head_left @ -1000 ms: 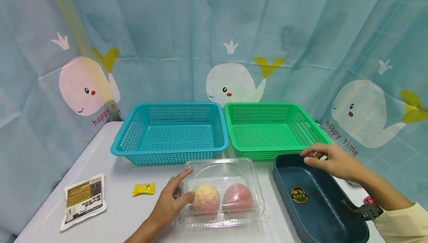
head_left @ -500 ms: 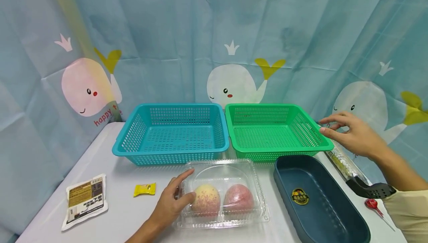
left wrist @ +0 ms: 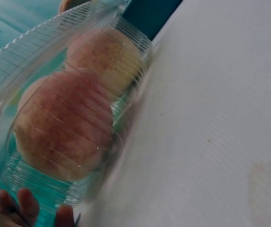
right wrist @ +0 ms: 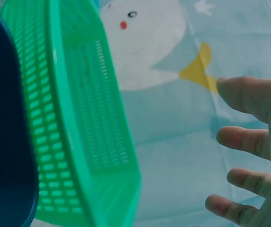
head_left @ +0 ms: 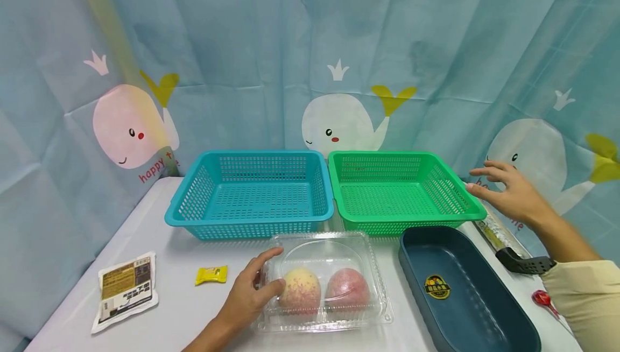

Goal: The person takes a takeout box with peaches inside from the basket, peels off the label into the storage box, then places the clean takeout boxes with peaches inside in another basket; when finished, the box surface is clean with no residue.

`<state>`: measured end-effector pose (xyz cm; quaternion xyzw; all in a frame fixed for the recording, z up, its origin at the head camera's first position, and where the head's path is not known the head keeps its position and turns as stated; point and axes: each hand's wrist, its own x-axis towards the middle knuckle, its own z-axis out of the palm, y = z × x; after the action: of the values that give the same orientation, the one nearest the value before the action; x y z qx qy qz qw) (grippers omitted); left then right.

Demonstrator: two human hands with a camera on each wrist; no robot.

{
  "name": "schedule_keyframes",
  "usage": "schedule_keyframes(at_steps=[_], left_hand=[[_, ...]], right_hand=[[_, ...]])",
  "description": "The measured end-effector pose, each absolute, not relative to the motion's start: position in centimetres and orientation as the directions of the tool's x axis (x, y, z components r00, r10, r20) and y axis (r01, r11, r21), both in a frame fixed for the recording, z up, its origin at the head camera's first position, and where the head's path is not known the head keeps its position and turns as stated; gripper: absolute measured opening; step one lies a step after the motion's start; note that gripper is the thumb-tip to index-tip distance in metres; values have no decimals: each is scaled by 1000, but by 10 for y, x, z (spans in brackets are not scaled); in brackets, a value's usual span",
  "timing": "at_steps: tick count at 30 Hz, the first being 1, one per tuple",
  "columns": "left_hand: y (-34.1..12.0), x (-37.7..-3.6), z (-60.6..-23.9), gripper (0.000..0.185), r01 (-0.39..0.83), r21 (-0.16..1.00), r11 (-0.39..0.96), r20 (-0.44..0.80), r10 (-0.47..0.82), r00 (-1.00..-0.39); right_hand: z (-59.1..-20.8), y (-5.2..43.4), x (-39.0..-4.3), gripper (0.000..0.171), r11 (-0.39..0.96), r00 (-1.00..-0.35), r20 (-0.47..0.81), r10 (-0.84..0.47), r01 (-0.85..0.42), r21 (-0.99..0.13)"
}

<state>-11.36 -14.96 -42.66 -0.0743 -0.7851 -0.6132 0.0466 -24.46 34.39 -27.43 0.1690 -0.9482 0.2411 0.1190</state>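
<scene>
A clear plastic clamshell box [head_left: 334, 317] lies on the table, holding a yellow-and-pink round bun [head_left: 300, 290] and a pink one [head_left: 347, 287]. My left hand [head_left: 249, 293] holds the box's left side, thumb low and index finger near the far corner. In the left wrist view, fingertips [left wrist: 29, 203] show by the box's end. My right hand [head_left: 511, 193] hovers beyond the green basket's right rim, fingers spread and holding nothing. Under it lies a long silvery clear-wrapped packet [head_left: 501, 233], partly hidden by the wrist and strap.
A blue basket [head_left: 249, 217] and a green basket [head_left: 411, 216] stand at the back. A dark blue tray [head_left: 465, 293] sits right of the box. A red lollipop [head_left: 541, 298] lies far right. At left are a yellow packet [head_left: 211, 275] and a white-brown pouch [head_left: 127, 290].
My right hand has moved from above the dark tray to the back right, uncovering the lollipop and part of the wrapped packet. The left hand stays at the box.
</scene>
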Motion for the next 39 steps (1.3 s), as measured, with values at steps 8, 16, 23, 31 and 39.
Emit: schedule_keyframes(at_steps=[8, 16, 23, 31, 39], left_hand=[[-154, -114, -413, 56, 25, 975, 222, 3, 101, -995], [-157, -117, -404, 61, -33, 986, 163, -58, 150, -987], [-156, -118, -404, 63, -70, 997, 19, -72, 165, -984], [-156, -115, -395, 63, -98, 994, -43, -90, 158, -983], [-157, -108, -367, 62, -103, 993, -54, -93, 165, -982]], right_hand=[[-296, 355, -256, 53, 851, -936, 215, -279, -345, -395], [-319, 364, -265, 56, 850, -947, 109, -303, -320, -418], [-341, 370, -270, 65, 860, -946, 51, -319, -312, -404], [-350, 374, -270, 78, 841, -950, -13, -311, -269, -469], [-349, 371, -274, 82, 839, -950, -26, -312, -263, -477]])
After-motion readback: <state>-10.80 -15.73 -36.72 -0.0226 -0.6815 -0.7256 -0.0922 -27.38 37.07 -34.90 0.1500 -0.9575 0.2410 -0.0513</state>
